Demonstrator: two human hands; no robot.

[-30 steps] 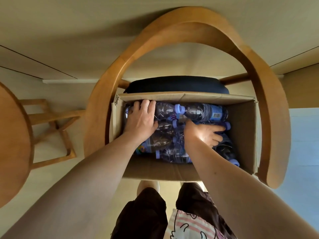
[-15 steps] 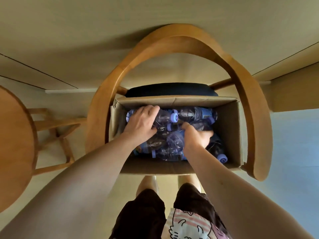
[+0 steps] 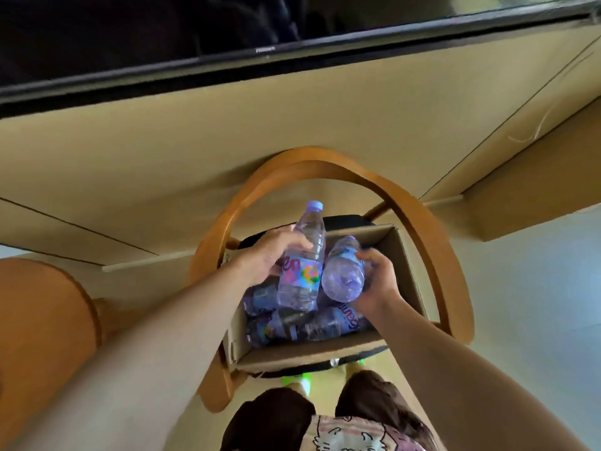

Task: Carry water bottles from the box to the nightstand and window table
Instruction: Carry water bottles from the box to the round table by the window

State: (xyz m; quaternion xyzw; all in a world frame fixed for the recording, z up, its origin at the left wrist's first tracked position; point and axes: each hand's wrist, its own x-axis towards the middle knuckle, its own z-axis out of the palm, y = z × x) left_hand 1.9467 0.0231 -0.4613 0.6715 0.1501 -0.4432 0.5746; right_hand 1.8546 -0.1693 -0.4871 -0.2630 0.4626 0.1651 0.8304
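Note:
An open cardboard box sits on the dark seat of a wooden chair and holds several clear water bottles with purple caps and labels. My left hand grips one bottle upright above the box, cap at the top. My right hand holds a second bottle tilted, its base turned toward me. Both bottles are lifted clear of the pile in the box.
The chair's curved wooden back arcs round the box. A round wooden table stands at the left. A dark TV screen hangs on the beige wall ahead. My legs and green footwear show below the box.
Both hands were down in the box among the bottles; now each has come up holding one bottle. My view has risen and pulled back, showing the wall and TV.

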